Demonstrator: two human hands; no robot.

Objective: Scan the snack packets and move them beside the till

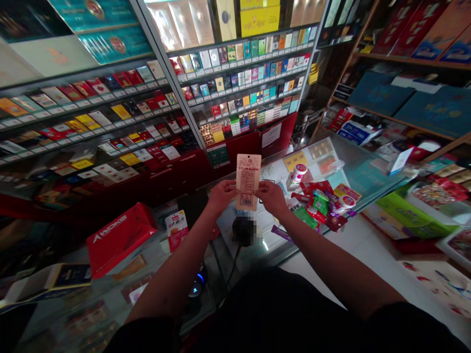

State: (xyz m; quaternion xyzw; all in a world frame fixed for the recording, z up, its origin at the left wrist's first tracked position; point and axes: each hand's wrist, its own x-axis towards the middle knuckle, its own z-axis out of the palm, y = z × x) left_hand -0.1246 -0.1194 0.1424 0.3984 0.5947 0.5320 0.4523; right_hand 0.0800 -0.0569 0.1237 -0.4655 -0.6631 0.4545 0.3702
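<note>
Between my two hands I hold up a flat, pale pink snack packet, its printed side with a barcode facing me. My left hand pinches its left edge, and my right hand pinches the right edge. Just below the packet, a dark round device with a cable stands on the glass counter, partly blurred out. Left of my left forearm lies a red and white packet. Beyond my right hand is a pile of colourful candy packets, with a small white and pink tub behind it.
A red shoe box sits on the counter at left. Shelves of cigarette packs line the back wall. Wooden shelves with large blue boxes stand at right. A green display box is beside the counter's right edge, above the white floor.
</note>
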